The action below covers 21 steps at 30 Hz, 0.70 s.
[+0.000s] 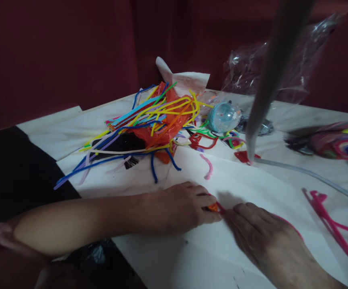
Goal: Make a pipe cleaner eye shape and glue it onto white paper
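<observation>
Left hand (181, 206): curled fingers conceal most of the orange piece (212, 207); full form not determinable. Right hand (261, 230): covers part of the pink stem (291, 225); fingertip contact not verifiable. Its arm is cut off by the bottom edge. Grey pole (270, 80): blurred, upper end beyond the top edge. Multicoloured bundle (342, 140): blurred, cut off by the right edge. Grey cord (312, 173): 1 end beyond the same edge. Sheet (192, 80): markings too small to read.

Fuzzy pipe cleaners (136, 111), glossy plastic bag (300, 60)
</observation>
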Available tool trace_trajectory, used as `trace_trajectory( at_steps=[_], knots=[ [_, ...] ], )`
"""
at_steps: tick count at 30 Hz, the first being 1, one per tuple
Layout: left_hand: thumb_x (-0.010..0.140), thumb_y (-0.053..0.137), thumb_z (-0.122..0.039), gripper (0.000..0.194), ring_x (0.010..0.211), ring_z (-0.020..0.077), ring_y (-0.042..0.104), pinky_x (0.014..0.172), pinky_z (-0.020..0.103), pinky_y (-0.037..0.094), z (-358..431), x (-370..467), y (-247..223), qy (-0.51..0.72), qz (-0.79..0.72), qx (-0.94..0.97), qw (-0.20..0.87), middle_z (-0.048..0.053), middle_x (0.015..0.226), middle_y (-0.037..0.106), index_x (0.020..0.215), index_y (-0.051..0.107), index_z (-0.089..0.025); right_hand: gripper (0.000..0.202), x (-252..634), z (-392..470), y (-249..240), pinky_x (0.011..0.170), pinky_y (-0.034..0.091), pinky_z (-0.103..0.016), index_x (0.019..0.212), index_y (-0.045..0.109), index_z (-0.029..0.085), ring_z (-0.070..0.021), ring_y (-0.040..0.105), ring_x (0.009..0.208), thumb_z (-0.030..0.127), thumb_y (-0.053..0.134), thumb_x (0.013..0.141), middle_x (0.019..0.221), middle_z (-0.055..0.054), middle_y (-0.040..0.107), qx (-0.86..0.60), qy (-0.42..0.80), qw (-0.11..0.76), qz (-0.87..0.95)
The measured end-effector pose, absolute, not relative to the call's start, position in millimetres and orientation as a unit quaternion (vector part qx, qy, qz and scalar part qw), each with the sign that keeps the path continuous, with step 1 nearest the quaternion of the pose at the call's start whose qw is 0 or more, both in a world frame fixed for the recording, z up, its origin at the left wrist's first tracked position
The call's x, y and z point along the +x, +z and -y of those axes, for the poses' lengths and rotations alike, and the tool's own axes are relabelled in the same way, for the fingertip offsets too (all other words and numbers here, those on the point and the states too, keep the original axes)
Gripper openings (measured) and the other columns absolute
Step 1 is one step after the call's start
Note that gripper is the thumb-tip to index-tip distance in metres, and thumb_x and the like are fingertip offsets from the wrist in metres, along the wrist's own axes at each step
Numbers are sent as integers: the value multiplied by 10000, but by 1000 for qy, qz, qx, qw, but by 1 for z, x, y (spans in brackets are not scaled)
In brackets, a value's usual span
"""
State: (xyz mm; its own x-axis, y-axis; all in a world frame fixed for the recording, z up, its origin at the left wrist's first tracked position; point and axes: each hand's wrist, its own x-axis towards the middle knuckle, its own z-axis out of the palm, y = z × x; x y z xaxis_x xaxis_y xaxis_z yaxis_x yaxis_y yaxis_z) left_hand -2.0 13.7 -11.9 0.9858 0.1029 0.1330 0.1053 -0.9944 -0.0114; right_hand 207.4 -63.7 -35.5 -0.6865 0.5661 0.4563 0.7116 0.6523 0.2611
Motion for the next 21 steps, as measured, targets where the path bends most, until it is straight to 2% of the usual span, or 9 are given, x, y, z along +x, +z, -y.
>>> trace_trajectory(
  at_steps=[6, 15, 18, 21],
  knots=[
    [928, 409, -210, 258, 1060, 210, 491, 894, 340, 408, -12, -2, -12, -67, 65, -996, 12, 77, 1147, 574, 1123, 574, -174, 430, 201, 64, -31, 504, 478, -335, 805, 642, 58, -234, 551, 633, 3, 243, 956, 772, -113, 564, -355, -217, 177, 892],
    [935, 399, -208, 249, 1059, 201, 498, 921, 335, 399, -12, -2, -12, -73, 60, -996, 7, 74, 1171, 569, 1097, 584, -172, 459, 209, 68, -38, 540, 496, -364, 857, 639, 48, -275, 582, 735, 30, 200, 989, 868, -150, 595, -348, -211, 168, 898],
    [925, 405, -202, 255, 1072, 212, 498, 919, 347, 403, -12, -3, -11, -66, 61, -996, 2, 81, 1182, 569, 1108, 581, -174, 404, 207, 73, -40, 591, 490, -384, 918, 629, 50, -287, 577, 806, 76, 235, 1002, 951, -163, 582, -363, -196, 160, 897],
    [900, 435, -174, 281, 1082, 216, 506, 923, 356, 407, -14, -3, -10, -72, 58, -995, -22, 92, 1208, 564, 1147, 569, -177, 411, 202, 79, -38, 609, 467, -385, 1001, 615, 75, -284, 566, 852, 187, 222, 1036, 1027, -154, 561, -389, -173, 137, 894]
  ],
)
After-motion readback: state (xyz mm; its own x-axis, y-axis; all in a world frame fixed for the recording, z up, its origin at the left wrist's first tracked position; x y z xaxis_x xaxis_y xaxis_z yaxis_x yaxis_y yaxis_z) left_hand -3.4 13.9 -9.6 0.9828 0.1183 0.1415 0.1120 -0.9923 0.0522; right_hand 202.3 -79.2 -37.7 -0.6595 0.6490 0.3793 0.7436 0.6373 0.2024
